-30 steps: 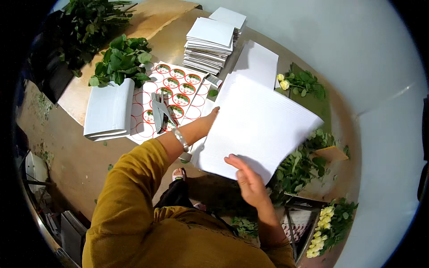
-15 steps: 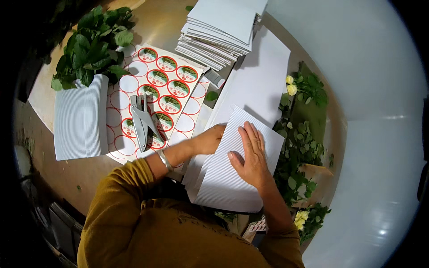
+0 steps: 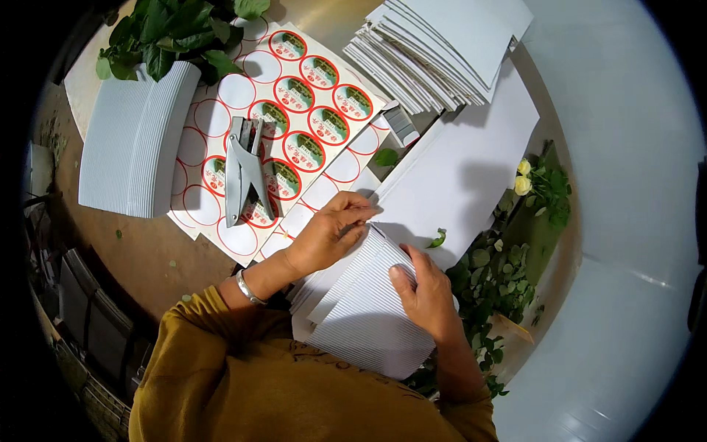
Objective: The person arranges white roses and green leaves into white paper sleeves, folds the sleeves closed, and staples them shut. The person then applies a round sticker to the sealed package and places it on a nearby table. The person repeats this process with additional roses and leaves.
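Observation:
A white sheet of corrugated cardboard (image 3: 372, 313) lies slanted close to my body, its ribs running across it. My right hand (image 3: 431, 298) grips its right edge, thumb on top and the other fingers partly hidden. At the sheet's upper left corner is my left hand (image 3: 328, 232), fingertips pressed together; whatever they pinch is too small to make out. Under the cardboard, smooth white sheets (image 3: 471, 169) stretch away to the upper right. A small curled green leaf (image 3: 437, 238) rests on them, just beyond my right hand.
A plier stapler (image 3: 247, 173) lies on sheets of round red-rimmed stickers (image 3: 302, 151). Left of them stands a stack of corrugated cardboard (image 3: 129, 144), with leafy stems (image 3: 173, 37) behind. White boards (image 3: 442, 48) are piled at the back. Yellow roses (image 3: 523, 177) and foliage line the right.
My left hand has come out from beside the cardboard to its upper corner. My right hand has gone from lying flat to gripping the edge. The curled leaf now shows; the view has shifted.

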`<state>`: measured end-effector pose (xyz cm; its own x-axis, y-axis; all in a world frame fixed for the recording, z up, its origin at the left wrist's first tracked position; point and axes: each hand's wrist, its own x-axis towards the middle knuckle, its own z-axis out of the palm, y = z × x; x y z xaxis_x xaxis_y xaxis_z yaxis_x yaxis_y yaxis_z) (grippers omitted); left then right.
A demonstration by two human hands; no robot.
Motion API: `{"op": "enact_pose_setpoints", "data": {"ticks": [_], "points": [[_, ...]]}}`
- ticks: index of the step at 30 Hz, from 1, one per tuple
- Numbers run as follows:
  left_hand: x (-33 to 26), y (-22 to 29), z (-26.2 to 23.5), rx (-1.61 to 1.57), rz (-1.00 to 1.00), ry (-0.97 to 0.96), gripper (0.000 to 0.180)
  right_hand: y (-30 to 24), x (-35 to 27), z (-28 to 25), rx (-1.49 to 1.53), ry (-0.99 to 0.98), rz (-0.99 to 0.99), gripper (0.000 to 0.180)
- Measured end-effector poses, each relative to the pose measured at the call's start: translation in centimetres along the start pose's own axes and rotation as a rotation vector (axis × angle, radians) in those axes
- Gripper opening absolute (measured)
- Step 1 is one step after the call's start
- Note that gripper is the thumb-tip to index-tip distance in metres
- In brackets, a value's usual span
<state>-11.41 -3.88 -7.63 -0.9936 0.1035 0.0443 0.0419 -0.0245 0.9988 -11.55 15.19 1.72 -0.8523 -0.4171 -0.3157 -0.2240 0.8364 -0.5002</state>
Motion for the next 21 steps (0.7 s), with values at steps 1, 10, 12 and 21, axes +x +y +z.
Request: {"op": "enact_pose_setpoints", "data": {"ticks": [1, 10, 12, 21], "points": [[0.1, -0.1, 0.1, -0.001, 0.011, -0.014, 0.029, 0.1, 0.2, -0.2, 0.041, -0.021, 0.028, 0.046], [0.5, -1.1, 0.2, 0.164, 0.14, -0.008, 0.015, -0.4, 1.6, -0.8, 0.127, -0.036, 0.208, 0.047], [0.7, -1.5, 0.5, 0.148, 0.179, 0.022, 0.015, 0.1, 1.8, -0.4, 0.145, -0.018, 0.248, 0.05], [-0.7, 1.2, -2.6, 0.298, 0.19, 0.026, 0.03, -0.8, 1.7, -0.7, 0.126, -0.06, 0.348, 0.059]]}}
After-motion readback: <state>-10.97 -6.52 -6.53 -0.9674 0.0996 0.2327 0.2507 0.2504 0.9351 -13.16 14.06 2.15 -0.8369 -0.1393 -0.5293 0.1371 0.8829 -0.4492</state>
